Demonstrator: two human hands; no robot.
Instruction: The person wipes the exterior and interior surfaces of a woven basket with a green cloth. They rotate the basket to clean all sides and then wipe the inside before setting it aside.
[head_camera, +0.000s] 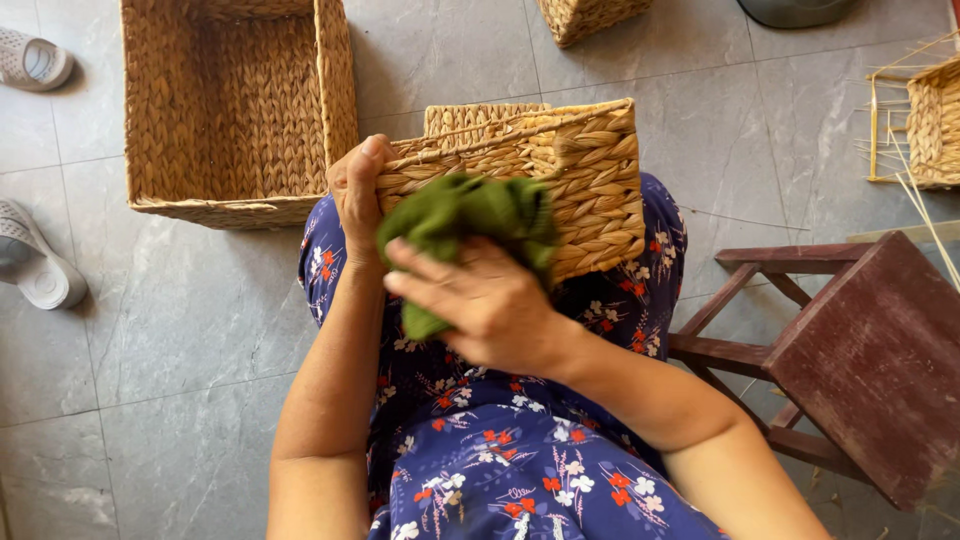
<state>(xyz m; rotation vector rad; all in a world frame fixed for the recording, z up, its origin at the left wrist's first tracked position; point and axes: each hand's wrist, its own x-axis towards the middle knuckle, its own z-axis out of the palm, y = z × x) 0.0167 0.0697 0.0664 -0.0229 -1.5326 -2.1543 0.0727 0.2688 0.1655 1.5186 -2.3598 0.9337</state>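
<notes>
Centre frame: we see the left hand (357, 195) clamped on the rim of a small woven basket (560, 185), steadying it on the lap | right hand (490, 300) closed on a green cloth (470, 225), pressed to its side | larger basket (235, 110) upper left, wooden stool (850, 350) right.

Tan plaited-straw rectangular basket (560, 180); olive-green crumpled cloth (465, 225); navy cotton dress (520, 460) with red-white floral print; maroon wooden stool (860, 360).

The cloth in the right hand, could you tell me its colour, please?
Green; the cloth shows best in the head view.
</notes>
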